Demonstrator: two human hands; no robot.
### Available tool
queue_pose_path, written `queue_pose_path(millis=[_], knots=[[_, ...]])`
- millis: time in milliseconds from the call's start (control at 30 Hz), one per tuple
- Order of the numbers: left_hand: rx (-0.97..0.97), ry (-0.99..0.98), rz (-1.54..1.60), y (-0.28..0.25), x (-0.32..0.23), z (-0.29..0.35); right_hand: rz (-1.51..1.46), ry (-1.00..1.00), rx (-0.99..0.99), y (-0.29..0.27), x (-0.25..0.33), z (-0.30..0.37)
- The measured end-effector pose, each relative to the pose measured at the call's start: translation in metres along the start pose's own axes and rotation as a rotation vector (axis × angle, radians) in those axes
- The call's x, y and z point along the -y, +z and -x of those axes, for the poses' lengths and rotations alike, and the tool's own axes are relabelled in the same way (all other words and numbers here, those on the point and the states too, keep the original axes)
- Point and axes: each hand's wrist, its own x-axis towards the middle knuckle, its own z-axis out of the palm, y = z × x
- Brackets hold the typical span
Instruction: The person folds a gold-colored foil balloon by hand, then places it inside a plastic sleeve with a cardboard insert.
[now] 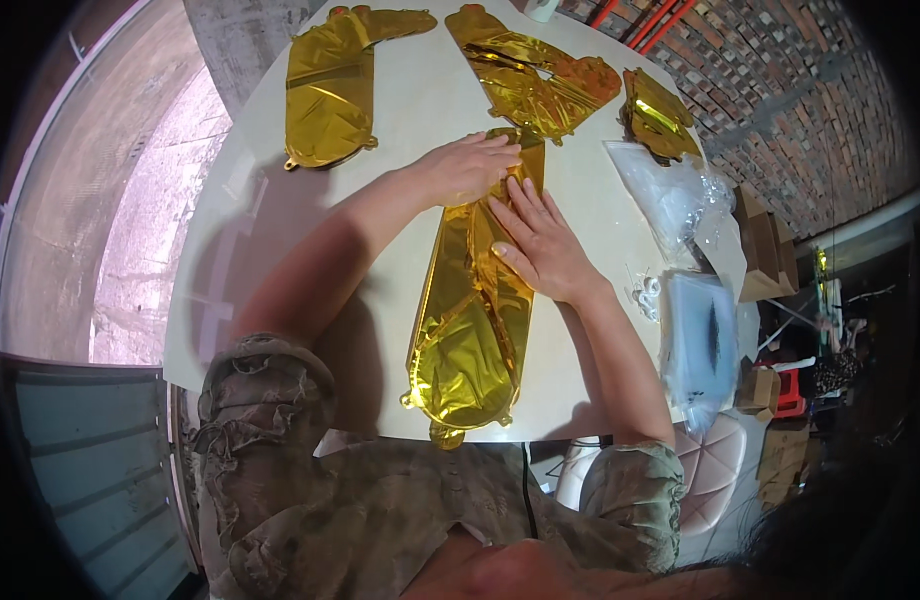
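A gold foil balloon (467, 350), flat and folded lengthwise, lies on the table in front of me, its rounded tabbed end reaching over the near edge. My left hand (467, 170) rests flat across its far end, fingers stretched to the right. Just nearer, my right hand (542, 238) presses on the foil's right side with fingers spread. Neither hand grips anything. Beyond them lie a folded gold foil balloon (330, 90) at the far left, a crumpled one (535, 75) at the far middle and a small folded one (660, 115) at the far right.
The pale table (400, 130) has a curved edge. On its right side lie crinkled clear plastic bags (670, 195), a small white tangle of string (647, 295) and a stack of clear plastic sleeves (700, 340). Cardboard boxes (765, 245) and a padded chair (712, 470) stand to the right.
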Motion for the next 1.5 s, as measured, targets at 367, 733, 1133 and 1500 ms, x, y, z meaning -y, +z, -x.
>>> queue_pose_path(millis=[367, 733, 1133, 1500], knots=[[0.068, -0.035, 0.031, -0.014, -0.001, -0.003, -0.048, -0.178, 0.074, -0.004, 0.025, 0.000], [0.174, 0.117, 0.288, -0.006, -0.007, -0.016, -0.076, -0.166, 0.050, -0.002, 0.028, 0.003], [0.117, 0.142, 0.184, -0.001, -0.005, -0.016, 0.008, -0.105, -0.074, -0.021, 0.052, 0.021], [0.084, 0.139, 0.149, -0.001, -0.011, -0.010, -0.320, -0.295, 0.137, -0.026, 0.033, 0.068]])
